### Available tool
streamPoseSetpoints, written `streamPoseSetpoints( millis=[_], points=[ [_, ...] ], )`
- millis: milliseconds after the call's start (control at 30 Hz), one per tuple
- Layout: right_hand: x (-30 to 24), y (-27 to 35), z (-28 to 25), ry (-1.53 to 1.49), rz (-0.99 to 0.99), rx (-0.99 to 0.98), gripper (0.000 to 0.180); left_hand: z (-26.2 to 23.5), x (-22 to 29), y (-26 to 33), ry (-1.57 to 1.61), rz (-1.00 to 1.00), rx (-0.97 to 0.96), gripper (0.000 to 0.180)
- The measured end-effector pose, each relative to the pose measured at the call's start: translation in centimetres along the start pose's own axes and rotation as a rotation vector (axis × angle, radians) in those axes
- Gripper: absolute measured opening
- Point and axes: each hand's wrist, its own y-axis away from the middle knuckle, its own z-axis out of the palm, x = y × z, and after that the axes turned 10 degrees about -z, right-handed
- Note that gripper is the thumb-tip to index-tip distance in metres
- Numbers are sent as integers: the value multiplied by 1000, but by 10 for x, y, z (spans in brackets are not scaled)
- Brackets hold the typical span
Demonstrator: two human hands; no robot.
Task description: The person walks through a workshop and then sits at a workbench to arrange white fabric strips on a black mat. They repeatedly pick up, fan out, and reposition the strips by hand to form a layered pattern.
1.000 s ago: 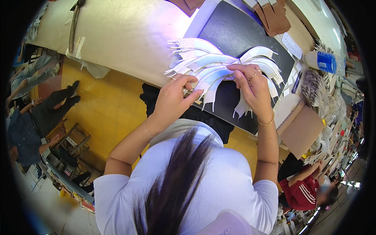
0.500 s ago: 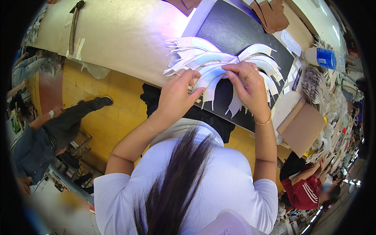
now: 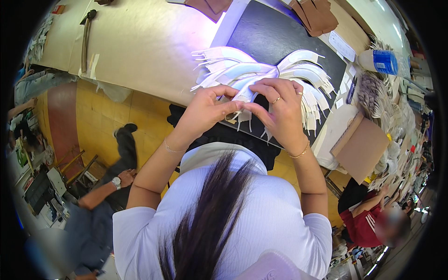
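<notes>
A fan of white curved strips (image 3: 298, 72) with thin cord tails at their ends lies on a dark board at the table's edge. The strips overlap and gather toward a middle point. My left hand (image 3: 210, 109) pinches the tip of the nearest strip (image 3: 243, 93) between thumb and fingers. From the other side my right hand (image 3: 281, 107) holds the same strip, its thumb close to the left fingertips and its index finger bent along the strip. Both hands partly cover the piece, and its lower end is hidden behind the fingers.
The dark board (image 3: 261, 28) lies under the strips. Brown cut pieces (image 3: 315, 16) sit behind it. To the right are a blue-labelled bottle (image 3: 380, 62), a pen (image 3: 352, 91), and a cardboard piece (image 3: 361, 147). A hammer (image 3: 85, 42) rests far left. Co-workers are at both sides.
My right hand has slid left along the strip, so its thumb now nears my left fingertips. The strips have shifted slightly. At left, a person in dark clothes has moved closer.
</notes>
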Motion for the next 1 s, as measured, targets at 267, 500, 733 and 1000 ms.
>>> streamPoseSetpoints(
  millis=[267, 500, 733, 1000],
  points=[
    [10, -4, 4, -266, 100, 40, 23, 3, -14, -15, -121, 303, -26, 15],
    [17, 7, 10, -575, 358, 83, 13, 4, -17, -16, -154, 235, -19, 18],
    [12, 8, 6, -279, 447, 162, 17, -7, -26, -20, -108, 124, -23, 26],
    [26, 10, 9, -729, 611, 408, 25, 0, -22, -17, -99, 110, -31, 26]
  ],
)
